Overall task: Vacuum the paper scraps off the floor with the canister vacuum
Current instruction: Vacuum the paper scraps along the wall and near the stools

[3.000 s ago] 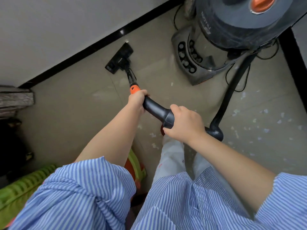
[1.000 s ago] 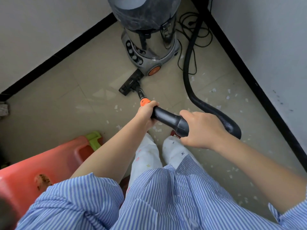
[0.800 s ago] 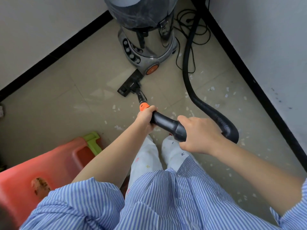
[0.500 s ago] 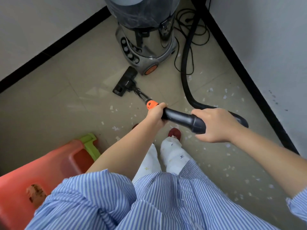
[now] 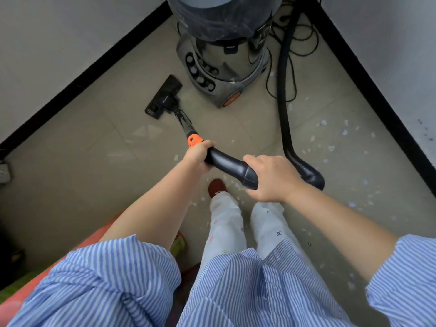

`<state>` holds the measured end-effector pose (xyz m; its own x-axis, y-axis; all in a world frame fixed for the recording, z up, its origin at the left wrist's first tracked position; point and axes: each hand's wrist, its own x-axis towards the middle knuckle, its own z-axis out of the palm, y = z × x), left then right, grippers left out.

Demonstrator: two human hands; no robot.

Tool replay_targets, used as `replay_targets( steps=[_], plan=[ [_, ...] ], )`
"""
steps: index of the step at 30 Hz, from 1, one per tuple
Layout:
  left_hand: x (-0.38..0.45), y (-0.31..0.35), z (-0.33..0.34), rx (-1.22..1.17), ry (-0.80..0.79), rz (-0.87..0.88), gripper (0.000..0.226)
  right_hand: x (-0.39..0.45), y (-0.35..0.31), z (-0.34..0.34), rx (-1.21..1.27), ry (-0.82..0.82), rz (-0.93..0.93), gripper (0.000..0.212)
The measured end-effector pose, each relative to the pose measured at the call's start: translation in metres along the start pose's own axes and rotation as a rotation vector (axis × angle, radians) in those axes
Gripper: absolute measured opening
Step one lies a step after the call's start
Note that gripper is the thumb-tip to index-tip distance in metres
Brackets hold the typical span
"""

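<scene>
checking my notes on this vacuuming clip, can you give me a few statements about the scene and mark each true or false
1. Both hands grip the black wand handle. True: the left hand is nearer the orange collar, the right hand nearer the hose.
2. The floor nozzle rests among the scraps on the right. False: it lies left of the canister vacuum, on nearly bare tile.
3. Paper scraps lie between hose and right wall. True.
4. The hose is disconnected from the handle. False: it curves into the handle's rear end.
5. The canister lies tipped over. False: it stands upright.
</scene>
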<state>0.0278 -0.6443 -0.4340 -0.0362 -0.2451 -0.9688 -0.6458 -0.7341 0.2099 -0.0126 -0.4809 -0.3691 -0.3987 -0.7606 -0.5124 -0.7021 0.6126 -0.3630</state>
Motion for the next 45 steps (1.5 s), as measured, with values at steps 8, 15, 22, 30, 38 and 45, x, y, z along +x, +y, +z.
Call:
replay_targets(
  steps=[8, 15, 22, 30, 38, 45],
  plan=[
    [0.042, 0.063, -0.068, 0.098, 0.045, 0.005, 0.024, 0.08, -0.071, 0.027, 0.071, 0.025, 0.04, 0.046],
    [0.062, 0.107, -0.105, 0.028, 0.124, 0.134, 0.01, 0.133, -0.112, 0.012, 0.122, 0.066, 0.056, 0.046],
    [0.05, 0.096, -0.1, 0.075, 0.101, 0.132, 0.012, 0.119, -0.106, 0.008, 0.169, -0.021, 0.086, 0.043],
    [0.01, 0.046, -0.035, 0.04, 0.03, 0.155, 0.01, 0.047, -0.041, -0.016, 0.135, -0.001, 0.068, 0.043],
    [-0.039, -0.048, 0.05, 0.018, -0.018, 0.075, 0.023, -0.066, 0.037, -0.02, 0.08, -0.073, 0.038, 0.048],
    [-0.091, -0.112, 0.117, 0.006, -0.053, -0.015, 0.011, -0.146, 0.102, -0.034, 0.036, -0.162, -0.039, 0.04]
  ],
)
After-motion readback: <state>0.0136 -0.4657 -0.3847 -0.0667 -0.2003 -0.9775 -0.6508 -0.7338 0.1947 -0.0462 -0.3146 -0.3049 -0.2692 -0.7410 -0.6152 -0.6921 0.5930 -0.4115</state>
